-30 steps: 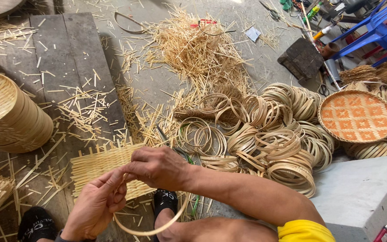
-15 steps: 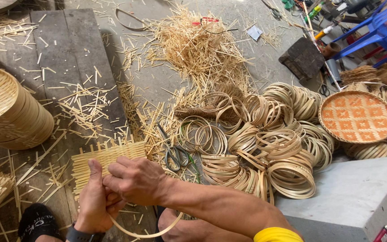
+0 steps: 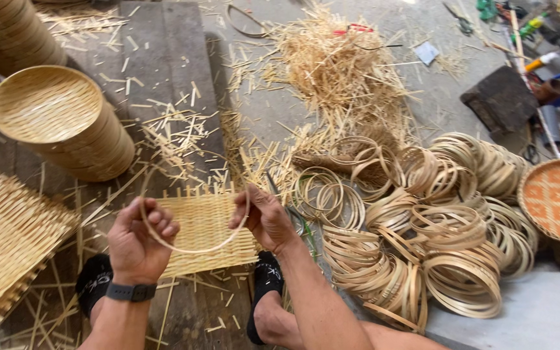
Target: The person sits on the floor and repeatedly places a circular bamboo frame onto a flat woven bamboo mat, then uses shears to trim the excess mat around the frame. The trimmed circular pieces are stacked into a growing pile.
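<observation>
Shaping a thin bamboo hoop [image 3: 192,248] — left hand [image 3: 139,241] and right hand [image 3: 264,219] both closed on its rim, held above the square woven mat [image 3: 205,228] between the 2 feet. Next, probably: lowering and centring it on the mat. Against 0.5 s ago — hands spread wider, hoop rounder and raised.

Thin bamboo hoop [image 3: 189,248], smooth; woven mat [image 3: 205,233], matt.

Hands: two, left hand [image 3: 139,241] and right hand [image 3: 264,219]
Held bamboo hoop [image 3: 192,249]: one
Woven square mat [image 3: 203,232]: one
Orange-patterned tray [image 3: 557,201]: one
Loose hoops [image 3: 422,227]: too many to count
</observation>
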